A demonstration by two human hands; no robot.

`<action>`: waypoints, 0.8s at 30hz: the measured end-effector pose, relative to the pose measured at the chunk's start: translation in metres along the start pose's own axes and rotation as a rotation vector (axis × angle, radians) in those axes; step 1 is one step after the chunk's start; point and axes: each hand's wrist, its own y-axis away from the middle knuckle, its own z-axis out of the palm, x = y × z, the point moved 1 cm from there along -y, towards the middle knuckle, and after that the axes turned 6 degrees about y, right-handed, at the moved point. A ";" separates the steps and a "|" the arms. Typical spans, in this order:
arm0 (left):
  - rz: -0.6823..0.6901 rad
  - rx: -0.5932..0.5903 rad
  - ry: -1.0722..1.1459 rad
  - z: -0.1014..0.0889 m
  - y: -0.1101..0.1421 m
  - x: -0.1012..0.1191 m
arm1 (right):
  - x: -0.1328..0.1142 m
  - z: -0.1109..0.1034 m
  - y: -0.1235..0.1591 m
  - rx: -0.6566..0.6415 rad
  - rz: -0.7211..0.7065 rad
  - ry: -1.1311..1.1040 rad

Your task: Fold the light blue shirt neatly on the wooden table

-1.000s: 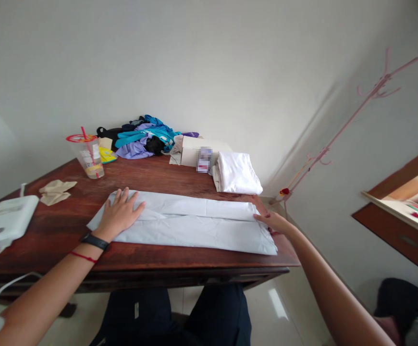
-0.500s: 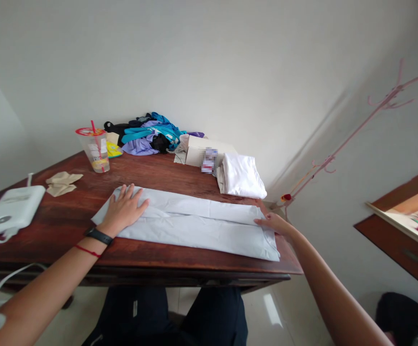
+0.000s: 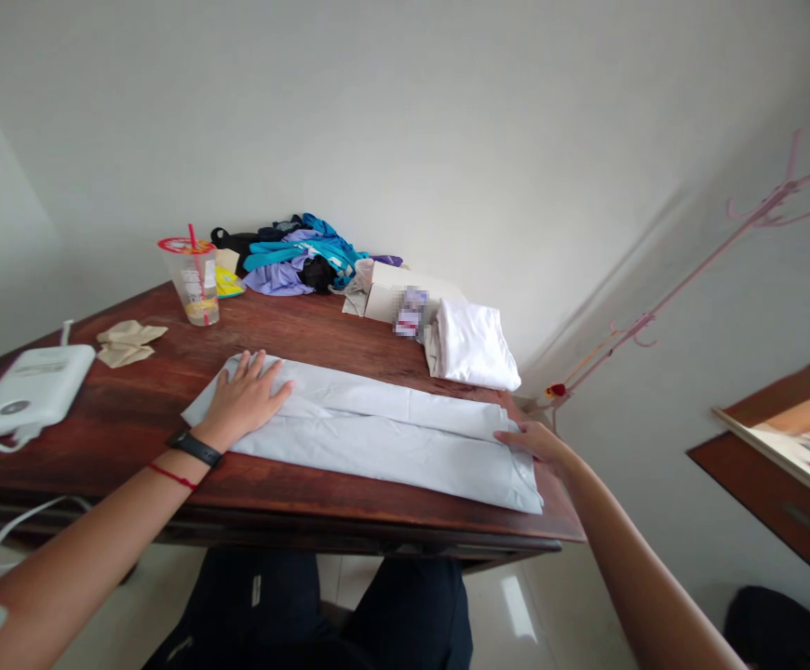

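Note:
A long pale blue folded garment [image 3: 377,433] lies across the dark wooden table [image 3: 132,419]. My left hand [image 3: 248,398] rests flat on its left end, fingers spread, a black band and a red string on the wrist. My right hand [image 3: 534,439] touches the garment's right end near the table's right edge, fingers lightly curled at the cloth's edge; whether it pinches the cloth I cannot tell.
A folded white cloth [image 3: 473,344] and a cardboard box [image 3: 395,293] sit behind the garment. A heap of coloured clothes [image 3: 293,256] lies at the back wall. A plastic cup with a red straw [image 3: 195,279], crumpled tissue [image 3: 126,340] and a white device [image 3: 24,391] stand at left. A pink coat rack [image 3: 691,270] leans at right.
The view has shifted slightly; both hands stay on the garment's ends, and the right hand has moved a little along the right edge.

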 end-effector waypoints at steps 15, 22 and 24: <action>-0.014 -0.017 -0.004 -0.003 0.001 0.001 | -0.001 0.002 0.013 -0.147 0.039 -0.284; -0.008 0.000 0.027 -0.001 0.001 0.001 | 0.004 0.004 0.015 -0.001 -0.074 -0.155; -0.007 -0.009 0.010 -0.001 0.001 0.001 | 0.008 0.005 0.016 0.085 -0.101 -0.105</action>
